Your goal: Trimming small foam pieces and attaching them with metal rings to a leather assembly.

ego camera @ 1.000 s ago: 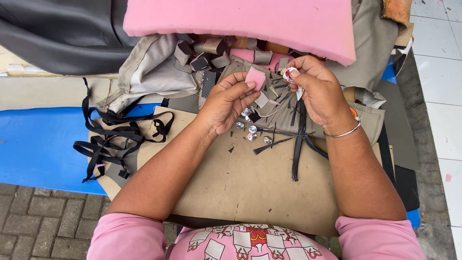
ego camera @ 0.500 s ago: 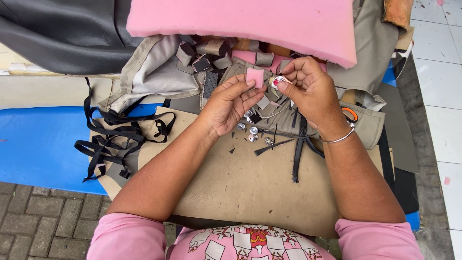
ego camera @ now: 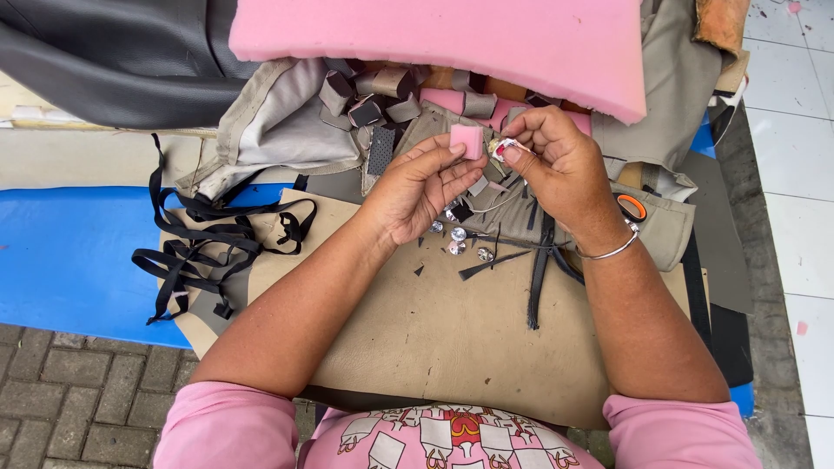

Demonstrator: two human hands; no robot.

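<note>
Pink foam slab (ego camera: 452,43): lies across the far side of the work surface, above both hands.
Blue mat (ego camera: 61,252): at the person's left, under a tangle of black straps (ego camera: 200,252).
Tan leather sheet (ego camera: 434,330): spread before the person, beneath both forearms.
Left hand (ego camera: 413,187): raised above the sheet, fingertips pinching a small pink foam square (ego camera: 466,139) by its lower edge.
Right hand (ego camera: 556,165): raised just beside the left, thumb and forefinger closed on a small shiny button-like piece (ego camera: 502,148); a bangle on the wrist.
Foam square: between the two hands, just beside the shiny piece; whether they touch cannot be told.
Silver studs (ego camera: 456,236): loose on the sheet below the hands.
</note>
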